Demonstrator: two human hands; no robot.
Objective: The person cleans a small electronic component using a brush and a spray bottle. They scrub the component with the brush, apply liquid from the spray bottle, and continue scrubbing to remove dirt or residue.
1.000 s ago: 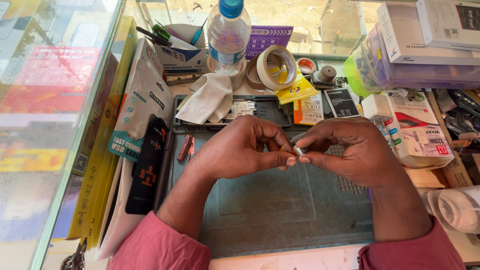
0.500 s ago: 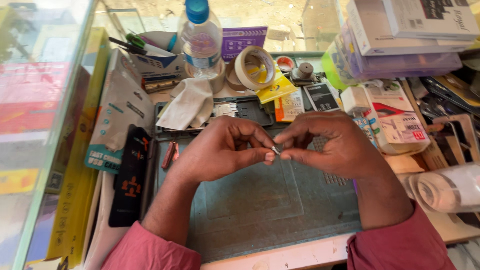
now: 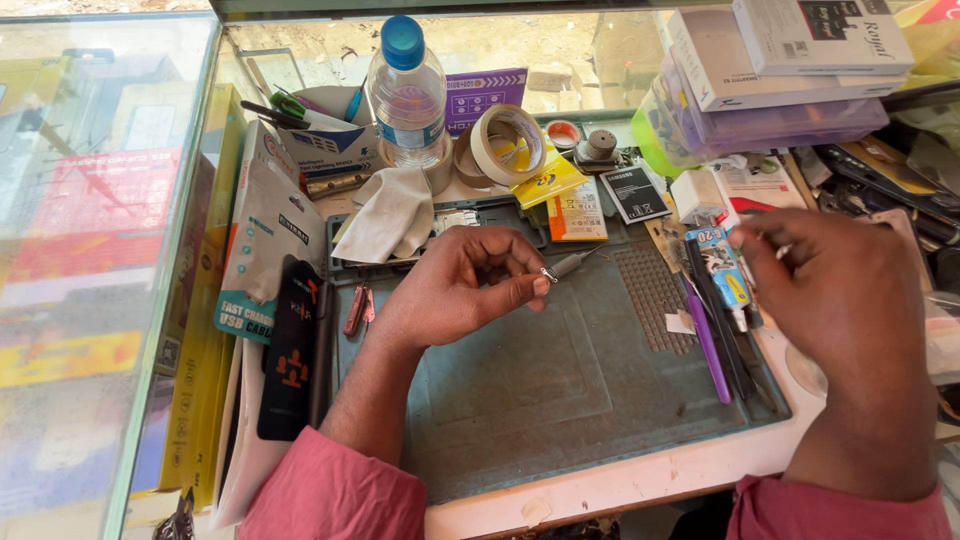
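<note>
Here | left hand [image 3: 455, 290] pinches a tiny metal part [image 3: 549, 272] at thumb and fingertip, above the grey-green work mat [image 3: 520, 390] on the counter | right hand [image 3: 835, 290] curled over the glue tube [image 3: 722, 268], contents cannot tell | risk: loose pinch drops part into clutter, likely lost.

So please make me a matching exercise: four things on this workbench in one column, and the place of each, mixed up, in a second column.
Things:
1. clear plastic water bottle with blue cap
2. roll of beige tape
3. slim purple pen-shaped tool
4. small metal-tipped grey tool

Places:
A. pinched in the left hand
B. lying on the right side of the grey-green work mat
C. standing at the back, above the white cloth
D. leaning just right of the bottle

Pairs: 1-C, 2-D, 3-B, 4-A
</note>
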